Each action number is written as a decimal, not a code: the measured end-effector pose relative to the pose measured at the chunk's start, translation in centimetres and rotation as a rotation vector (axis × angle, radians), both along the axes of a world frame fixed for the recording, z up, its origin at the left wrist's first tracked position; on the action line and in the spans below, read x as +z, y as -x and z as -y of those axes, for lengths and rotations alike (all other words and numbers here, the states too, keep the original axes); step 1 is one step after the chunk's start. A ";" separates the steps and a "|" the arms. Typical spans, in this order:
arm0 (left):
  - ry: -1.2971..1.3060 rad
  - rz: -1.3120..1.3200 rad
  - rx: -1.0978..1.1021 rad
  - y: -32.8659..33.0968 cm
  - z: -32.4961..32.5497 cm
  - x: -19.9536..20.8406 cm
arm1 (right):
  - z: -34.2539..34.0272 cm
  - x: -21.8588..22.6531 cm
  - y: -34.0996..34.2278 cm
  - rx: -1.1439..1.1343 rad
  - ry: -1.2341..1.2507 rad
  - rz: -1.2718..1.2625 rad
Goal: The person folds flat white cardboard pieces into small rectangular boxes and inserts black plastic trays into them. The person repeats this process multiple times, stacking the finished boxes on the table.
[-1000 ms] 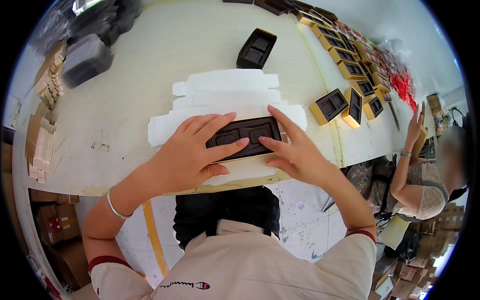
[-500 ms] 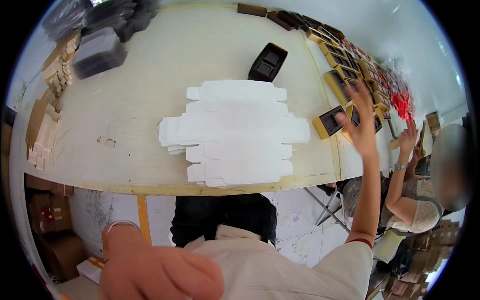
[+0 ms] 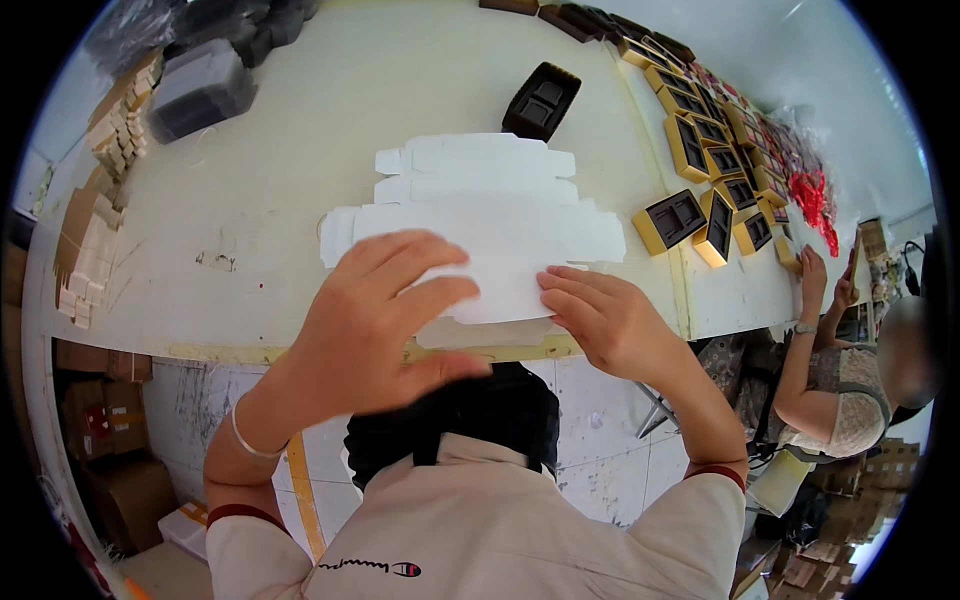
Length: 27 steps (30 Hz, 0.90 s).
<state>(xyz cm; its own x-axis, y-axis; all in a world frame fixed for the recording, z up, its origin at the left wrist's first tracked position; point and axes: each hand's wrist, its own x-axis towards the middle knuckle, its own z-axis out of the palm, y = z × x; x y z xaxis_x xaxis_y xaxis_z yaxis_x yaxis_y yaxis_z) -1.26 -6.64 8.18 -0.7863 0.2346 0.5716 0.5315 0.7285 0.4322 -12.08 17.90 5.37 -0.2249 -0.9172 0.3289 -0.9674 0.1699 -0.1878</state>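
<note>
A stack of flat, white die-cut box blanks [image 3: 480, 220] lies near the table's front edge. At its near right side my right hand [image 3: 615, 320] is closed on the edge of the top blank, fingers on top and thumb hidden. That near edge looks slightly raised above the layers beneath. My left hand [image 3: 375, 315] hovers over the near left part of the stack, its fingers bent and apart and the thumb spread away, holding nothing. Just beyond the stack rests a dark brown plastic tray [image 3: 541, 102] with moulded hollows.
Gold boxes with dark inserts [image 3: 669, 221] stand in rows on the right, beside red material [image 3: 812, 200]. Clear plastic trays [image 3: 203, 90] are piled at the far left, above folded card pieces [image 3: 90, 250]. Another person [image 3: 835, 390] sits at the right, hands at the table.
My right hand has come from the gold boxes to the blanks' near right edge. My left hand has risen from below the table to over the stack. One more gold box stands uncovered.
</note>
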 end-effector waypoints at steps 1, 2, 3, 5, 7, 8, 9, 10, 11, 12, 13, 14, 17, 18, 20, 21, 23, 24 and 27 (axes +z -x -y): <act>0.029 -0.003 -0.006 0.2 0.1 -1.2 | 0.1 -0.4 0.0 0.009 0.043 -0.002; 0.057 -0.005 -0.013 0.4 0.2 -2.5 | 0.1 -0.7 0.2 0.018 0.087 -0.003; 0.084 -0.002 -0.018 0.4 0.2 -3.2 | 0.2 -1.1 0.1 0.027 0.129 0.001; 0.095 0.029 -0.021 0.1 0.0 -3.8 | 0.6 -1.4 -0.6 -0.020 0.197 0.159; 0.107 0.079 0.006 -0.1 0.0 -4.0 | 0.8 -1.3 -1.0 -0.117 0.206 0.312; 0.047 0.119 0.036 -0.1 -0.2 -4.1 | 0.8 -1.2 -1.1 -0.191 0.182 0.391; -0.015 0.156 0.063 0.1 -0.6 -4.1 | 0.8 -1.1 -1.2 -0.268 0.157 0.467; -0.076 0.193 0.090 0.3 -1.0 -4.1 | 1.3 -1.0 -1.3 -0.308 0.183 0.470; 0.017 0.139 0.127 0.3 -1.2 -4.1 | 2.1 -1.0 -1.4 -0.347 0.210 0.474; 0.111 0.083 0.164 0.4 -1.4 -4.1 | 2.5 -0.9 -1.3 -0.385 0.238 0.475; 0.205 0.026 0.202 0.5 -1.5 -4.1 | 2.6 -1.0 -1.0 -0.327 0.222 0.286; 0.252 -0.040 0.167 0.7 -1.5 -4.2 | 2.6 -1.3 -0.7 -0.269 0.204 0.098; 0.296 -0.116 0.073 0.8 -0.9 -4.9 | 2.2 -1.2 -0.2 -0.109 0.153 0.022; 0.244 -0.063 0.043 0.7 -0.8 -4.8 | 2.0 -1.2 -0.2 -0.061 0.135 0.079; 0.242 -0.019 0.012 0.5 -0.7 -4.9 | 1.9 -1.6 -0.5 -0.031 0.088 -0.004; 0.293 -0.031 0.006 0.4 -0.6 -5.0 | 1.7 -1.8 -0.6 -0.019 0.065 -0.048; 0.376 -0.022 -0.018 0.5 -0.6 -4.9 | 1.9 -1.9 -0.7 -0.012 0.060 -0.206; 0.410 0.001 -0.033 0.6 -0.5 -4.4 | 2.1 -2.0 -0.8 -0.005 0.059 -0.284; 0.422 0.073 -0.071 1.4 -0.2 -3.5 | 2.5 -1.0 -1.3 -0.112 0.001 -0.127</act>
